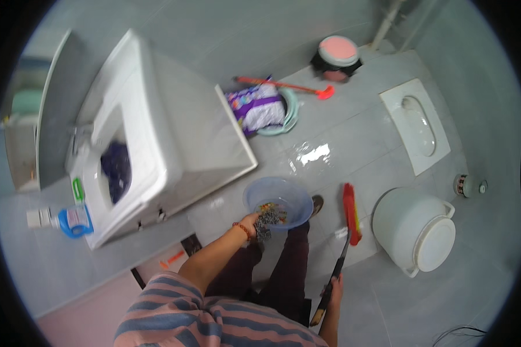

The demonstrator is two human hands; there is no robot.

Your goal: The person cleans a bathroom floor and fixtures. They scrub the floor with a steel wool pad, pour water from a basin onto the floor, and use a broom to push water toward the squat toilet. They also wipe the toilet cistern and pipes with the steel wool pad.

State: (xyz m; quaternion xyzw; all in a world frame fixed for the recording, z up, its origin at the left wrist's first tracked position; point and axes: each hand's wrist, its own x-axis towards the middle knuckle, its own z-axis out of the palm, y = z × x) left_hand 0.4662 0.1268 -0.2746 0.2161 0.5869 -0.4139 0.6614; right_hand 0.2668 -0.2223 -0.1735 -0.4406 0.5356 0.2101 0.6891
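Note:
My left hand (250,223), with a beaded bracelet at the wrist, grips a crumpled grey speckled cloth (267,222) at the near left rim of a translucent blue plastic basin (299,199). Part of the cloth hangs over the rim; whether my fingers also hold the rim cannot be told. A colourful pattern or contents shows on the basin's bottom. In my right hand (336,288) is the dark handle (339,264) of a broom. Its red and yellow head (351,214) points away from me, over the tiled floor right of the basin.
A white washbasin cabinet (186,117) juts in at left, with dark cloth (116,171) in its bowl. Wet floor tiles (314,154) shine ahead. A squat toilet (399,99), a large white lidded bucket (399,221) and a pink-lidded bin (338,47) stand to the right and back.

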